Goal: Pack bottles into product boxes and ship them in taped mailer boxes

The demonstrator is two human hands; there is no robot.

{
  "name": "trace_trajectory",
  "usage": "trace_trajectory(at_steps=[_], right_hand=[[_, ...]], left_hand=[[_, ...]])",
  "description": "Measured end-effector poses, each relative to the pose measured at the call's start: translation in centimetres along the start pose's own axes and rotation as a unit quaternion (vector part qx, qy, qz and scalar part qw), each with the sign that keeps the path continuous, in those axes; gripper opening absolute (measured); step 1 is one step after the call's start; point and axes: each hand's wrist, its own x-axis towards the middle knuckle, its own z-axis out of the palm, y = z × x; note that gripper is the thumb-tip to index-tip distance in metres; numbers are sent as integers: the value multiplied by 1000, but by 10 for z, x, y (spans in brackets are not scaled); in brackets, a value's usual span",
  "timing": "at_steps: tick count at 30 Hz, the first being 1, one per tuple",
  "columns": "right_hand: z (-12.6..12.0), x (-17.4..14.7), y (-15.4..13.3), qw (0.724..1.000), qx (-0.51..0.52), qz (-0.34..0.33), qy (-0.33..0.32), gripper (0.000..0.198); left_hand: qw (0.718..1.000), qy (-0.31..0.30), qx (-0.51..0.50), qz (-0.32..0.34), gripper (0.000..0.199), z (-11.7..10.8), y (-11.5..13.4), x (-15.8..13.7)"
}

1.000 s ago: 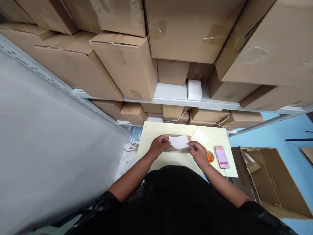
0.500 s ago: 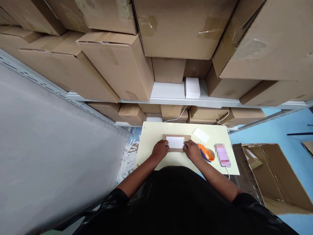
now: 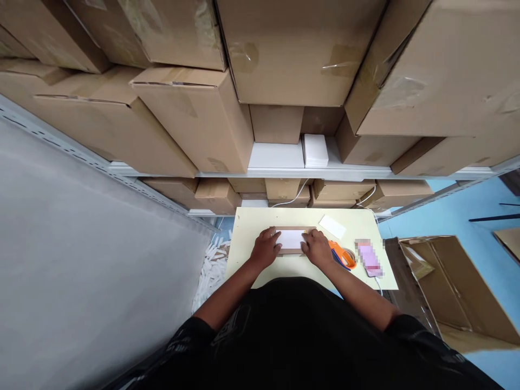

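Observation:
A small flat brown cardboard box (image 3: 293, 251) lies on the pale yellow table (image 3: 244, 260), with a white label (image 3: 290, 239) across its top. My left hand (image 3: 265, 249) grips the box's left end, its thumb on the label and its fingers over the far edge. At the other end my right hand (image 3: 317, 248) grips in the same way, thumb against the label's right side. Just right of that hand lies an orange and blue tape dispenser (image 3: 343, 255). Part of each box end is hidden under my fingers.
A white card (image 3: 332, 226) and a pink phone (image 3: 369, 259) with a cable lie on the table's right. Shelves of cardboard boxes (image 3: 284, 54) rise behind it. An open carton (image 3: 442, 276) stands on the right; white paper strips (image 3: 211, 271) are heaped at left.
Both hands have gone from pinching the label's ends to spreading over the box's ends, with thumbs on the label. The view has shifted slightly.

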Motion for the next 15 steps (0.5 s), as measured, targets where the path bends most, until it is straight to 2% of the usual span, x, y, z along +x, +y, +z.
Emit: trace_trajectory(at_steps=[2,4,7,10,13,15], right_hand=[[7,-5,8,993,71,71,61,46],[13,-12,15,969,163,163,95,53],[19,-21,17,922,303,233,58,52],[10,-30,10,893,363,255,73,50],[-16,-41,7,868,381,281,149,51],[-39,-52,13,850,391,285,207,51]], left_hand=[[996,31,-64,-57,58,1,-4,-6],[979,29,-147,-139,61,1,-6,-12],[949,-34,-249,-193,53,-4,-2,-16],[953,-46,-251,-164,53,-16,11,-12],[967,-26,-228,-110,62,-31,33,4],[971,-38,-229,-63,65,-39,56,21]])
